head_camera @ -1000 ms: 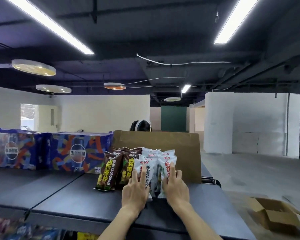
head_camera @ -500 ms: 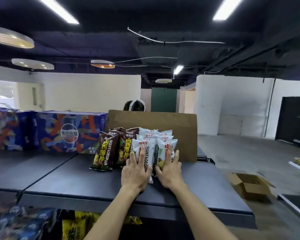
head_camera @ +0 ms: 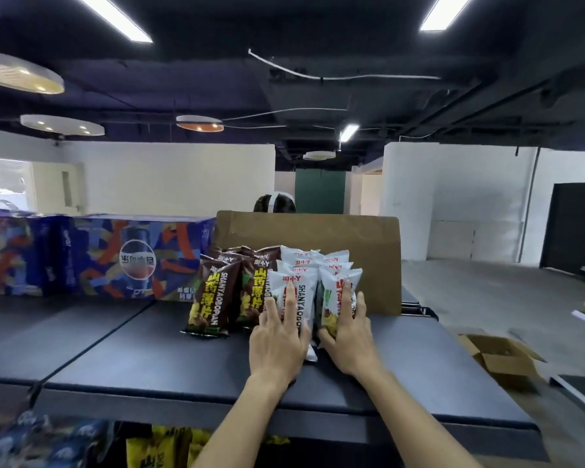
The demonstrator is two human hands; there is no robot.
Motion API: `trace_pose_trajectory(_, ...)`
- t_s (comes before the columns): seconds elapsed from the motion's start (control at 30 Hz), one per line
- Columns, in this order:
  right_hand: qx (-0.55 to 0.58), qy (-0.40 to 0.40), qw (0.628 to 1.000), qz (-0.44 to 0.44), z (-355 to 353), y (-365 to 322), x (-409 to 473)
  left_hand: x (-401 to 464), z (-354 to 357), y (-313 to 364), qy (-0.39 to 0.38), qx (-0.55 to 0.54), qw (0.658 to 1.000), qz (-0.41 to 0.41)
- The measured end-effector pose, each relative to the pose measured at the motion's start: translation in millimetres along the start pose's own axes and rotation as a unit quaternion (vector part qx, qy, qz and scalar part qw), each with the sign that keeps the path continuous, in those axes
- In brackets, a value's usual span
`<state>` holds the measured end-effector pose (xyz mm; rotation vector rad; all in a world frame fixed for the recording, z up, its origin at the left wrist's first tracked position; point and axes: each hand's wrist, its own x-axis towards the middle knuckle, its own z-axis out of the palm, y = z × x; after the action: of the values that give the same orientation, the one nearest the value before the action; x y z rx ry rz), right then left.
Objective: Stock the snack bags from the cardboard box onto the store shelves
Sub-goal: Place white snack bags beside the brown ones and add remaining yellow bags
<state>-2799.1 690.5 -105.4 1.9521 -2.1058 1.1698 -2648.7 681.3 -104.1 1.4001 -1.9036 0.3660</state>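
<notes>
White snack bags [head_camera: 296, 292] stand upright on the dark shelf top [head_camera: 149, 352] directly ahead of us, our flat left hand [head_camera: 277, 342] and right hand [head_camera: 347, 336] side by side, fingers pressing their fronts.

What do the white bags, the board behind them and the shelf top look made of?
White bags: glossy plastic film, likely; crimped top seams, sheen. Board: plain brown cardboard, matte, creased. Shelf top: dark, smooth, faintly reflective; painted metal or laminate, cannot tell.
</notes>
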Motion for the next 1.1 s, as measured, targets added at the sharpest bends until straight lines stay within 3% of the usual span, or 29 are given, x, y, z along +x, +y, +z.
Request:
trace_pose_trajectory(0.43, 0.024, 0.003, 1.0, -0.002, -3.4, 2.2, -0.5, 4.3, 4.5, 0.2, 0.014, -0.036, 0.999, -0.004)
trace_pose_trajectory(0.63, 0.014, 0.019, 1.0, -0.012, -2.3, 3.9, 0.2, 3.2, 2.2, -4.4, 0.142, 0.01, 0.988, 0.055)
trace_pose_trajectory(1.1, -0.034, 0.011, 0.999, -0.019, -3.3, 0.7, -3.0, 8.3, 18.1, -9.2, 0.046, 0.018, 0.994, 0.093)
